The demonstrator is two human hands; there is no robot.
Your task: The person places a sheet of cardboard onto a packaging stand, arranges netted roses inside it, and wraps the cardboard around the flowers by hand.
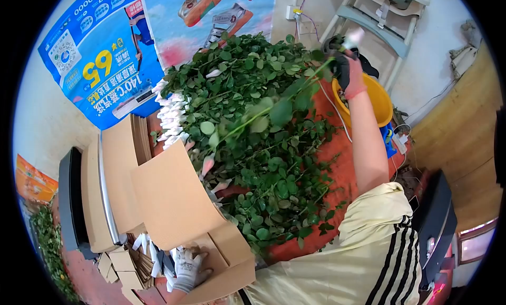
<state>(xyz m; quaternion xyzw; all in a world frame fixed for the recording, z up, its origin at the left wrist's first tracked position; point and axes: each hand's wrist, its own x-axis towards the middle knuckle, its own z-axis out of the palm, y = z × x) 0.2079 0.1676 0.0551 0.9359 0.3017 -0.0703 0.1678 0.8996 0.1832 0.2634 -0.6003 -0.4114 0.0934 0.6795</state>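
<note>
My right hand (pixel 349 76), in a dark and pink glove, is closed on a long-stemmed rose (pixel 242 125). The rose's pale bud shows just above the hand, and its leafy stem slants down to the left over a big pile of leafy rose stems (pixel 242 78). White-wrapped buds (pixel 173 115) line the pile's left side. At the bottom left, my left hand (pixel 188 268), in a grey-white glove, rests against an open cardboard piece (pixel 224 263) with its fingers apart and slightly curved. Nothing is visible between them.
A large cardboard sheet (pixel 171 192) stands beside the pile. Small folded cardboard pieces (pixel 124 261) lie left of my left hand. A yellow bucket (pixel 382 102) is behind my right forearm, near a folding chair (pixel 371 20). A white cable (pixel 337 112) crosses the red surface (pixel 340 168).
</note>
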